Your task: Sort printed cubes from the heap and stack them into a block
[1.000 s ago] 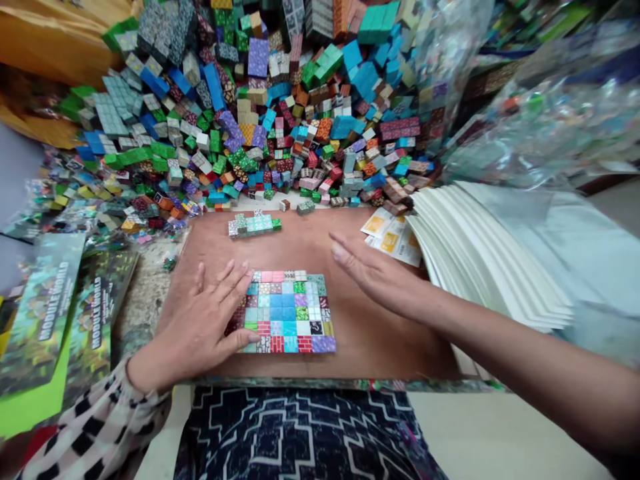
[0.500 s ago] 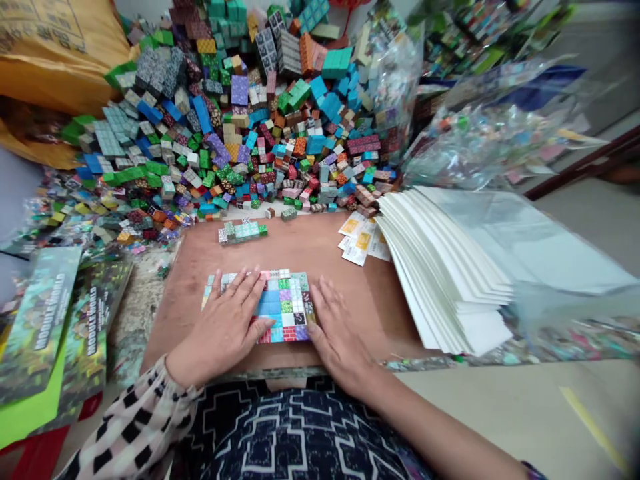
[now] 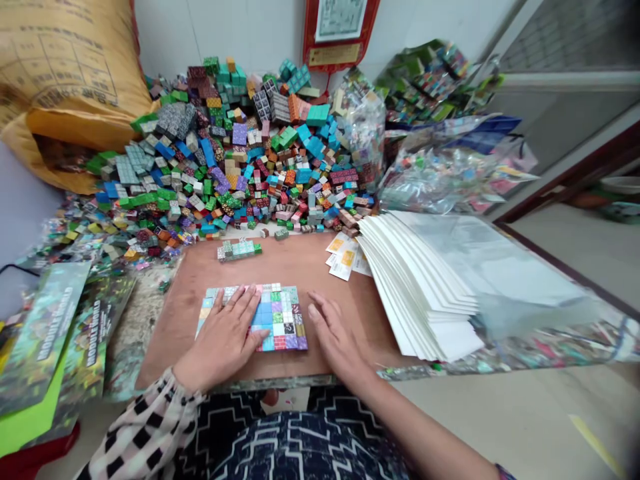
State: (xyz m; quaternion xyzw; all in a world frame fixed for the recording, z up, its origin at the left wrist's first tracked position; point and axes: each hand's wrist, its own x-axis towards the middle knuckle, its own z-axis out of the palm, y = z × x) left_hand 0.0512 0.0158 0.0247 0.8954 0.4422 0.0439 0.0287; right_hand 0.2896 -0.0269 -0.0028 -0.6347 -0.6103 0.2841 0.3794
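Observation:
A flat rectangle of colourful patterned blocks (image 3: 277, 313) lies on the brown board (image 3: 165, 333) in front of me. My left hand (image 3: 227, 333) rests flat over its left half, fingers stretched out, hiding part of it. Just right of the rectangle, my right hand (image 3: 335, 337) is apart from its edge, with fingers loosely extended and nothing in them. A short row of pale green and grey blocks (image 3: 239, 250) lies farther back on the board. Several small white-and-yellow packets (image 3: 345, 257) are at the board's back right.
A large heap of mixed blocks (image 3: 240, 167) rises behind the board. White card sheets (image 3: 415, 293) lie fanned at right, beside clear plastic (image 3: 520, 267). Printed "Module World" packaging (image 3: 50, 327) is at left, below a yellow sack (image 3: 70, 73). Bagged blocks (image 3: 440, 173) stand back right.
My right hand has drawn off the right edge of the block rectangle. My left hand stays on it. The head view has tilted up, showing more wall.

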